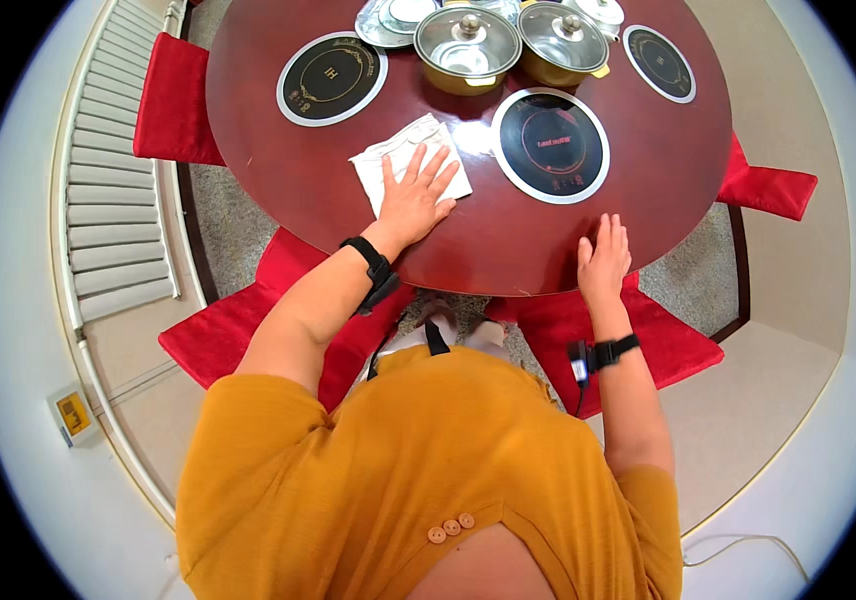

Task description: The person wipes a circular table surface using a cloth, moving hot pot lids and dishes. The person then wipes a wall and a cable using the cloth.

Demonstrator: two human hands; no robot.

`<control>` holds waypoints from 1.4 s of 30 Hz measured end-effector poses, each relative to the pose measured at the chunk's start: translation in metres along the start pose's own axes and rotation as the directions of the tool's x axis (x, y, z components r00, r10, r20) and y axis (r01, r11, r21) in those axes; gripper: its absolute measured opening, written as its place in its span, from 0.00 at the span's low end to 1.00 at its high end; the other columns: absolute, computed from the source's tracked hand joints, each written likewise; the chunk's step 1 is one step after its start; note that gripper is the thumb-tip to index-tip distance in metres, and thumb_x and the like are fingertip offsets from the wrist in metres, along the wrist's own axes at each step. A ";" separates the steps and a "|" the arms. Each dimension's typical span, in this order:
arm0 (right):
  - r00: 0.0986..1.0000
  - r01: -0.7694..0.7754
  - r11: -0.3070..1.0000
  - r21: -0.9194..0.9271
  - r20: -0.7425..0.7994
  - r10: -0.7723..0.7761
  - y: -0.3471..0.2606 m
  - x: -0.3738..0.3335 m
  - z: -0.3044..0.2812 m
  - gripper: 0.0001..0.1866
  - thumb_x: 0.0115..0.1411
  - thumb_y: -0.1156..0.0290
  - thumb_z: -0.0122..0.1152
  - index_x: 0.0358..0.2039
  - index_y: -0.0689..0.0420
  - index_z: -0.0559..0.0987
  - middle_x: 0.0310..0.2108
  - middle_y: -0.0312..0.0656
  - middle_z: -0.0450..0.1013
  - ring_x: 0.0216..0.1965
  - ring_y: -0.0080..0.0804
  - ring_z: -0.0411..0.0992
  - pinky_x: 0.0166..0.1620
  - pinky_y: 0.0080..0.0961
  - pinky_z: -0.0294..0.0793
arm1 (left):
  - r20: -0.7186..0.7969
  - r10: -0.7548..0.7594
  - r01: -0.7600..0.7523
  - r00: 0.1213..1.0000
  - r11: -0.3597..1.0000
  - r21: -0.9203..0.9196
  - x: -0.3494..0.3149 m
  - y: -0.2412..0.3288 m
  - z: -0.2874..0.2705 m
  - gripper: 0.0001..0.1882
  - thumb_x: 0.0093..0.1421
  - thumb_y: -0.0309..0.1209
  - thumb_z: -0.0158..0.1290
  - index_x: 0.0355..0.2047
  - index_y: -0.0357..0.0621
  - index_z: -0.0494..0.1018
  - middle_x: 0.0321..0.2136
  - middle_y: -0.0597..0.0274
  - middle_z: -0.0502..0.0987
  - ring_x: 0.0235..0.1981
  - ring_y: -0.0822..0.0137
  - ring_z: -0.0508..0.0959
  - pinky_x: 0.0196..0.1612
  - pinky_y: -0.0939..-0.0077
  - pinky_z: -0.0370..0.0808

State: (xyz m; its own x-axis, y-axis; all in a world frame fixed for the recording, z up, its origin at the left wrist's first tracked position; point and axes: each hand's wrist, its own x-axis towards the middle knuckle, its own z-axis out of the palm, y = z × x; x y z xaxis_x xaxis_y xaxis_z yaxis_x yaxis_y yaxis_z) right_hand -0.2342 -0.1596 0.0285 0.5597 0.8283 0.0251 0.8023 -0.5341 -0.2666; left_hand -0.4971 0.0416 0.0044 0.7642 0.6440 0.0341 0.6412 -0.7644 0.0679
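Note:
My left hand (413, 202) lies flat with fingers spread on a folded white cloth (378, 168). That cloth rests on a glossy dark red round table (298, 185). At the table's near edge, right of centre, my right hand (604, 258) has its fingers stretched out and close together, with nothing held. Just beyond the right hand is a round black induction cooktop (551, 150) with a silver rim, set in the tabletop. Part of the cloth is hidden under the left palm.
Two yellow pots (465, 80) with glass lids stand on the far side, beside stacked dishes (388, 22) and a white lidded pot (600, 14). More cooktops (332, 78) sit left and right. Red chairs (176, 105) surround the table; a white radiator (118, 200) lines the left wall.

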 end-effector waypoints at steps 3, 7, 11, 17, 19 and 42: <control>0.991 -0.129 0.985 -0.111 -0.036 0.126 -0.005 0.007 0.028 0.32 0.60 0.61 0.53 0.62 0.55 0.59 0.65 0.46 0.52 0.66 0.48 0.48 0.61 0.56 0.51 | -0.014 -0.058 0.057 0.998 0.996 -0.067 0.018 -0.005 0.000 0.35 0.61 0.50 0.45 0.65 0.53 0.53 0.67 0.65 0.50 0.68 0.57 0.47 0.62 0.35 0.39; 0.972 -0.219 0.947 -0.236 -0.141 0.189 -0.026 0.010 0.043 0.32 0.59 0.61 0.51 0.63 0.55 0.59 0.66 0.44 0.52 0.67 0.46 0.46 0.62 0.56 0.48 | -0.130 -0.277 0.260 0.952 0.957 -0.130 0.056 -0.035 0.014 0.35 0.62 0.48 0.43 0.64 0.43 0.52 0.66 0.58 0.51 0.68 0.54 0.47 0.64 0.40 0.38; 0.973 -0.210 0.947 -0.242 -0.151 0.177 -0.029 0.010 0.040 0.32 0.58 0.62 0.51 0.62 0.55 0.60 0.66 0.44 0.52 0.67 0.45 0.47 0.62 0.55 0.47 | -0.130 -0.319 0.309 0.939 0.947 -0.088 0.096 -0.059 0.017 0.33 0.63 0.47 0.43 0.64 0.45 0.53 0.66 0.58 0.52 0.68 0.56 0.48 0.63 0.39 0.42; 0.973 -0.203 0.954 -0.221 -0.156 0.171 -0.028 0.008 0.042 0.32 0.57 0.63 0.51 0.62 0.55 0.61 0.65 0.45 0.53 0.67 0.45 0.48 0.62 0.55 0.47 | -0.072 -0.443 0.440 0.893 0.896 -0.058 0.138 -0.076 0.019 0.33 0.63 0.46 0.41 0.65 0.46 0.52 0.67 0.62 0.49 0.68 0.58 0.45 0.63 0.39 0.41; 0.973 -0.207 0.953 -0.222 -0.150 0.176 -0.027 0.007 0.042 0.32 0.57 0.62 0.51 0.62 0.55 0.61 0.65 0.45 0.53 0.67 0.45 0.48 0.62 0.55 0.46 | -0.074 -0.439 0.438 0.896 0.899 -0.024 0.141 -0.081 0.022 0.33 0.63 0.46 0.40 0.65 0.48 0.51 0.67 0.64 0.48 0.68 0.59 0.45 0.63 0.39 0.41; 0.970 -0.171 0.957 -0.235 -0.209 0.122 -0.028 0.008 0.045 0.31 0.57 0.62 0.52 0.61 0.54 0.62 0.65 0.44 0.54 0.66 0.45 0.50 0.62 0.54 0.50 | -0.121 -0.019 0.000 0.992 0.988 -0.153 0.088 0.049 0.009 0.34 0.61 0.48 0.45 0.63 0.46 0.56 0.65 0.65 0.55 0.67 0.60 0.51 0.64 0.41 0.41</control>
State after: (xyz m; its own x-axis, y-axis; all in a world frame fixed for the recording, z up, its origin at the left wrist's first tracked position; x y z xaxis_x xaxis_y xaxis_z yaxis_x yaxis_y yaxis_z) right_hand -0.2613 -0.1301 -0.0071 0.6845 0.7029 0.1934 0.7206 -0.6926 -0.0327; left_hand -0.3982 0.0605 0.0022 0.7380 0.6571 0.1537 0.6228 -0.7509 0.2195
